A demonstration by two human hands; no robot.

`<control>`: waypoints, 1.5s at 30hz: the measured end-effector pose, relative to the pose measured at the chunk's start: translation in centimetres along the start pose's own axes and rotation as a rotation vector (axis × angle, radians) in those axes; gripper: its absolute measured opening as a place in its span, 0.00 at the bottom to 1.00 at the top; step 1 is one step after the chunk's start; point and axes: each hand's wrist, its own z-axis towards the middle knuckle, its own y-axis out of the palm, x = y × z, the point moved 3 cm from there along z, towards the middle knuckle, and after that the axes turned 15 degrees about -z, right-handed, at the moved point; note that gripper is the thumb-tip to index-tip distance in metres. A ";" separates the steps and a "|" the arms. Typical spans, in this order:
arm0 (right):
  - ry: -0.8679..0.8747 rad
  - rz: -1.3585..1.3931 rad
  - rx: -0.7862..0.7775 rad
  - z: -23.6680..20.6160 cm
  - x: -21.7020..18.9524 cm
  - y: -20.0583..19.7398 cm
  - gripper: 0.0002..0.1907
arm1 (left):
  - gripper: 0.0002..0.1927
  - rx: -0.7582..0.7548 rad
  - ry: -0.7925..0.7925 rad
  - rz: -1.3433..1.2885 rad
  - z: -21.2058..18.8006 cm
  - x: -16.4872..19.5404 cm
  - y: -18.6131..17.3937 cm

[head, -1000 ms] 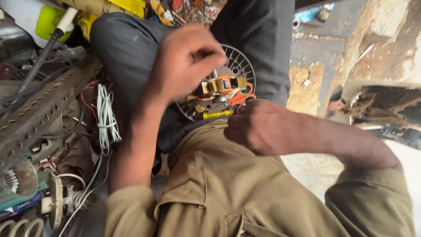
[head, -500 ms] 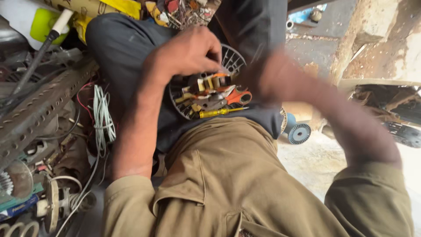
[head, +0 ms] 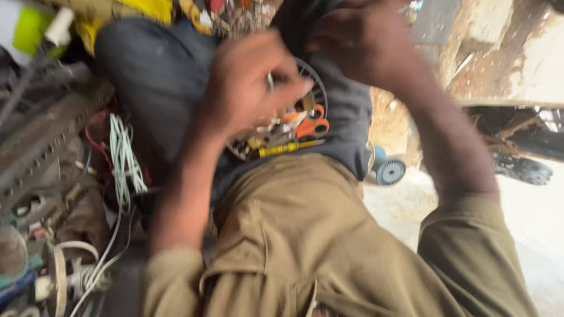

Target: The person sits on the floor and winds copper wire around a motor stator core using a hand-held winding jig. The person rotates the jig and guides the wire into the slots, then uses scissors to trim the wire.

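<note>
While the left hand hovers half-curled over the round wire grille (stiff, light, probably best gripped by its rim), the right hand is blurred, grip unclear.

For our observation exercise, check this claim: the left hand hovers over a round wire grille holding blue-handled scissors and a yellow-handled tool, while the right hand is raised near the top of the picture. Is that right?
Not quite. In the head view the scissors have orange handles, not blue. The rest stands: the left hand is over the round wire grille, beside the yellow-handled tool, and the right hand is raised near the top.
</note>
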 end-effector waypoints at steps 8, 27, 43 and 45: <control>-0.406 -0.051 -0.305 -3.4 -6.8 -0.6 0.04 | 0.05 -0.123 -0.069 0.028 -1.9 3.2 0.4; -0.368 0.050 0.065 -3.0 -7.8 -5.0 0.05 | 0.09 -0.218 0.180 0.195 -5.3 4.1 1.8; -0.442 -0.022 -0.443 -3.5 -7.1 0.4 0.07 | 0.05 -0.123 -0.108 0.104 -0.2 2.6 -0.3; -0.453 0.169 -0.148 -1.4 -5.6 0.0 0.13 | 0.09 -0.203 0.110 0.256 -4.6 4.6 1.8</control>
